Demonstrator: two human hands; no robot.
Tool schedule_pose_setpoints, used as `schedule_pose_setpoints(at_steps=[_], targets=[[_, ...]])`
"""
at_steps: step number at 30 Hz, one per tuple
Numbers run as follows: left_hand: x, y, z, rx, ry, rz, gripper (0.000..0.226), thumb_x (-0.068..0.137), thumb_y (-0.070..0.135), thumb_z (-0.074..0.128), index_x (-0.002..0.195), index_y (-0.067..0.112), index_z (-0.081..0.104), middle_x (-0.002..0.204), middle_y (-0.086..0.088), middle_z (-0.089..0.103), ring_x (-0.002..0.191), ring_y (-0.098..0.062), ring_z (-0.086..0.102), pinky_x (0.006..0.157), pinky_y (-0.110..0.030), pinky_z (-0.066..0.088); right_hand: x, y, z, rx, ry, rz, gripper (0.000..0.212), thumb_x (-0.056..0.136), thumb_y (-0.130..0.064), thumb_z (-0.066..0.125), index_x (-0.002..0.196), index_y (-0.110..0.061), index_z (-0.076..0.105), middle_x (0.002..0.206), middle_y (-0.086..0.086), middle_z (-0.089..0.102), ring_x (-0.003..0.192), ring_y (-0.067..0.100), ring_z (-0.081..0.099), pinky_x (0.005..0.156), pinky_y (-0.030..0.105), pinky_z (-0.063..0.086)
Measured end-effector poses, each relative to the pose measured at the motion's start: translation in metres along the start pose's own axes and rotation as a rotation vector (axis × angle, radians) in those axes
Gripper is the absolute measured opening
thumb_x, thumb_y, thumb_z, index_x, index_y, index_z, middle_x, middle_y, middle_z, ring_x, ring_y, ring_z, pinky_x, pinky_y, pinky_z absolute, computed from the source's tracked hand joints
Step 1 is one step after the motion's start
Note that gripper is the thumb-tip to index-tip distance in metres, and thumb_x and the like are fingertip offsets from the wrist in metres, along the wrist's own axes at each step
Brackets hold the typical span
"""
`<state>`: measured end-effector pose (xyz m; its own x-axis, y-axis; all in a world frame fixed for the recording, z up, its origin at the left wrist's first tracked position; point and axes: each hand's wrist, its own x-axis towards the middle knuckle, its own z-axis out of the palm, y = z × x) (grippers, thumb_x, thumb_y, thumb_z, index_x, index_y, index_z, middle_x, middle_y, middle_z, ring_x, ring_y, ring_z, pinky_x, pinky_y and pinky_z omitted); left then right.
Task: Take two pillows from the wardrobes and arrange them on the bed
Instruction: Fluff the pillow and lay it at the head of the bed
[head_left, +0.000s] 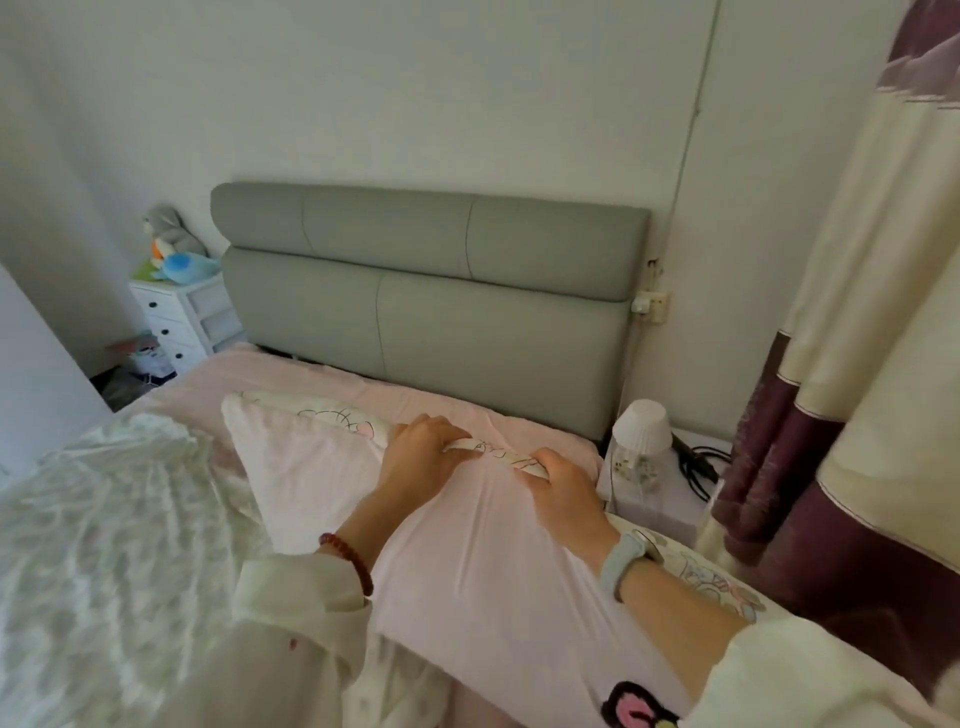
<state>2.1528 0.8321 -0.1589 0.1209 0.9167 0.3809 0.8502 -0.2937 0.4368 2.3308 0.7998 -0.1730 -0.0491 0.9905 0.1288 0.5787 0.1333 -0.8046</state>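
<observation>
A rumpled white quilt (98, 519) covers the bed's (426, 410) left side. Beside it the pink pillow (457, 561) lies near the grey headboard (431, 291), its far edge pinched in the closed grip of the left hand (421, 457) and right hand (563, 493).

White lamp (640, 426) on nightstand (660, 506); plush toys (174, 249) on drawers (179, 319).

pink pillow (447, 561), cartoon-print edge; grey headboard (426, 291); pink sheet (311, 379); maroon-cream curtain (857, 364).
</observation>
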Motion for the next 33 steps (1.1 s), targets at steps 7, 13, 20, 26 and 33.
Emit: schedule_pose_setpoints(at_steps=[7,13,20,26,33], targets=[[0.155,-0.06,0.025,0.125,0.272,-0.136,0.015,0.079,0.026,0.067,0.091,0.019,0.072,0.092,-0.004,0.07,0.095,-0.028,0.055,0.077,-0.033,0.027,0.196,-0.009,0.017,-0.12,0.011,-0.195,0.017,0.09,-0.02,0.05,0.097,-0.006,0.057,0.1,0.016,0.065,0.092,0.035,0.056,0.073,0.038,0.041],[0.212,-0.108,0.016,0.226,0.383,-0.161,0.013,0.071,0.008,0.074,0.084,0.012,0.073,0.088,-0.006,0.073,0.097,-0.033,0.059,0.083,-0.045,0.037,0.287,-0.024,0.049,-0.135,-0.079,-0.381,0.021,0.092,-0.02,0.048,0.106,-0.009,0.057,0.107,0.01,0.063,0.1,0.03,0.055,0.079,0.036,0.042],[0.183,-0.175,0.091,0.204,0.014,-0.71,0.038,0.091,0.026,0.05,0.128,0.022,0.047,0.135,-0.003,0.048,0.126,-0.025,0.037,0.103,-0.044,0.029,0.327,0.041,0.103,-0.155,-0.575,-0.233,0.031,0.093,-0.014,0.037,0.123,-0.014,0.047,0.117,0.011,0.055,0.103,0.025,0.054,0.089,0.036,0.046],[0.166,-0.195,0.19,-0.219,-0.007,-1.135,0.044,0.091,0.023,0.05,0.132,0.009,0.039,0.136,-0.019,0.041,0.119,-0.033,0.045,0.101,-0.043,0.037,0.377,0.149,0.137,-0.204,-0.716,-0.048,0.031,0.095,-0.016,0.037,0.123,-0.013,0.048,0.126,0.011,0.052,0.111,0.022,0.051,0.094,0.032,0.043],[0.161,-0.204,0.314,-0.621,0.177,-1.648,0.084,0.082,0.04,0.061,0.143,0.014,0.008,0.149,-0.016,0.02,0.133,-0.032,0.028,0.104,-0.042,0.031,0.463,0.266,0.163,-0.452,-0.585,-0.026,0.033,0.091,-0.014,0.042,0.124,-0.006,0.045,0.129,0.018,0.048,0.121,0.032,0.039,0.098,0.042,0.038]])
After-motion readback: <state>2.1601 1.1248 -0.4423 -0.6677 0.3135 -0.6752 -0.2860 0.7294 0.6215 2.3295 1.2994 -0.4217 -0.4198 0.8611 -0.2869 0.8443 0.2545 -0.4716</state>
